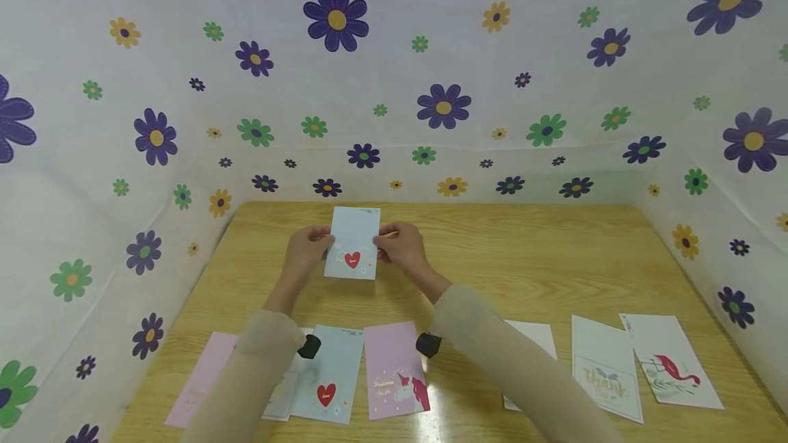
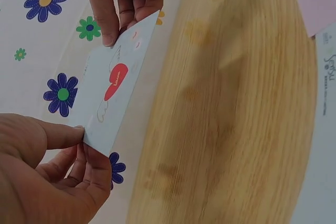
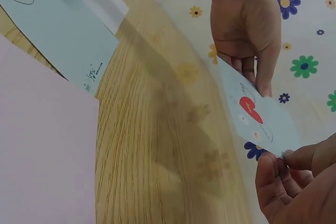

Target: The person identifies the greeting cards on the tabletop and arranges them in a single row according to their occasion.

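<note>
A pale blue card (image 1: 353, 234) with a red winged heart is held up over the back of the table. My left hand (image 1: 306, 251) pinches its left edge between thumb and fingers. On the opposite edge, my right hand (image 1: 403, 246) grips it the same way. The printed side of the card (image 2: 105, 98) faces me, and the left wrist view shows it tilted. Below, a second blue card (image 1: 329, 371) with the same heart lies on the table, beside a pink unicorn card (image 1: 397, 374).
On the wooden table (image 1: 523, 258), a pink card (image 1: 200, 378) lies at the left, partly under my left sleeve. To the right lie a "thank" card (image 1: 606, 368), a flamingo card (image 1: 671, 361) and a white card (image 1: 535, 337) half hidden by my right sleeve. Flowered cloth (image 1: 394, 53) surrounds the table.
</note>
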A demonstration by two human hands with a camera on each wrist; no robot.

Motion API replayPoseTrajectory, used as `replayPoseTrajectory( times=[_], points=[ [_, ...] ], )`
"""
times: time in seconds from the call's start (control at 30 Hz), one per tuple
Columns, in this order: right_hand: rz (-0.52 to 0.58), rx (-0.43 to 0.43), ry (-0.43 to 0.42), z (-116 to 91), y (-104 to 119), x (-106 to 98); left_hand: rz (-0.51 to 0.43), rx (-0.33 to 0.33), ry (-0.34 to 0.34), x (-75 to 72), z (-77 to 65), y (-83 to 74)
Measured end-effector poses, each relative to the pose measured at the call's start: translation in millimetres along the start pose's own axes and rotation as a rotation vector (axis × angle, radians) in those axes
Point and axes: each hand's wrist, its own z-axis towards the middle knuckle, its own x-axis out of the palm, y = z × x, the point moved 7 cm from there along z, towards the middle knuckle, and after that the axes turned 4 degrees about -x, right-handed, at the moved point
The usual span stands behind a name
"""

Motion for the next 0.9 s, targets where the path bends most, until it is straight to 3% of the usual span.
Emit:
replayPoseTrajectory(
  times=[0.37, 0.67, 0.9],
  points=[
    [-0.135, -0.039, -0.003, 14.9, 8.6, 38.3, 0.040, -0.050, -0.083, -26.0, 23.9, 16.4],
    [-0.103, -0.012, -0.071, 25.1, 3.2, 57.5, 0.105, -0.078, -0.075, -38.8, 39.8, 24.2],
    [-0.167, 0.021, 0.002, 38.1, -7.0, 82.8, 0.190, -0.092, -0.115, -55.1, 49.6, 32.4]
  ],
)
